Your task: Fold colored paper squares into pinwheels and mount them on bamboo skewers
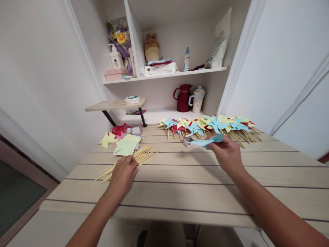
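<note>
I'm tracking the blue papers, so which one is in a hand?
The light-blue paper held up in the right hand; the blue pinwheels behind it lie on the table.

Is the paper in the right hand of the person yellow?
No, the paper that the right hand holds is light blue.
</note>
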The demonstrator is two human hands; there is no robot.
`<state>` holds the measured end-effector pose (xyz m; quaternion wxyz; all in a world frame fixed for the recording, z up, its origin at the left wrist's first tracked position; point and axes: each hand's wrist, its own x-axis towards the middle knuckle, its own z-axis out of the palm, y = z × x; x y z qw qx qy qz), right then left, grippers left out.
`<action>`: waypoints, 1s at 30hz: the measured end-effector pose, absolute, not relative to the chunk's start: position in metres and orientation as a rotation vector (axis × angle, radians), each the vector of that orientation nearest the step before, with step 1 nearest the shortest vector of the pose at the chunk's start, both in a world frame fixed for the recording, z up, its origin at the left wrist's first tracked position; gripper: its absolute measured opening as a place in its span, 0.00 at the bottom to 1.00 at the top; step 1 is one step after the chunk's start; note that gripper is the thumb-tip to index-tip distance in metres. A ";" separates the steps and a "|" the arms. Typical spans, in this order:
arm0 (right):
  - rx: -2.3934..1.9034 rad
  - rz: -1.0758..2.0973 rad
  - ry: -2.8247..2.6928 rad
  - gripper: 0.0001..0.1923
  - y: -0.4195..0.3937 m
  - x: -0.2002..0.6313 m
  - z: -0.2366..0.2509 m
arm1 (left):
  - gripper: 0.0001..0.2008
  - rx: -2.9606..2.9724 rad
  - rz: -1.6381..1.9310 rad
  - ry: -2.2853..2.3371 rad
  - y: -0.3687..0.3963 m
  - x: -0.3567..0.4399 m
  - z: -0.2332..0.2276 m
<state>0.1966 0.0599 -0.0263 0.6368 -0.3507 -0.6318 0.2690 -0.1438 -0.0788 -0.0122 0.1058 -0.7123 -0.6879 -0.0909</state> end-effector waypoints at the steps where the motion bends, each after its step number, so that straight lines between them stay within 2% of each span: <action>1: -0.799 0.615 -1.441 0.04 0.060 0.197 -0.026 | 0.08 -2.099 -0.275 -2.028 -0.079 -0.143 -0.014; 8: -0.805 0.646 -1.446 0.03 0.058 0.196 -0.026 | 0.10 -2.059 -0.278 -1.976 -0.085 -0.143 -0.021; 12: -0.808 0.640 -1.453 0.03 0.059 0.196 -0.027 | 0.14 -2.079 -0.120 -1.864 -0.082 -0.137 -0.020; 19: -0.782 0.627 -1.486 0.03 0.057 0.197 -0.025 | 0.14 -2.070 0.059 -1.689 -0.077 -0.136 -0.021; 23: -0.768 0.673 -1.469 0.04 0.056 0.195 -0.024 | 0.16 -1.997 0.002 -1.702 -0.082 -0.138 -0.023; 28: -0.753 0.857 -1.405 0.06 0.055 0.184 -0.023 | 0.13 -1.845 -0.244 -1.706 -0.071 -0.131 -0.016; 30: -0.752 0.926 -1.405 0.06 0.054 0.182 -0.023 | 0.14 -1.806 -0.207 -1.761 -0.061 -0.128 -0.011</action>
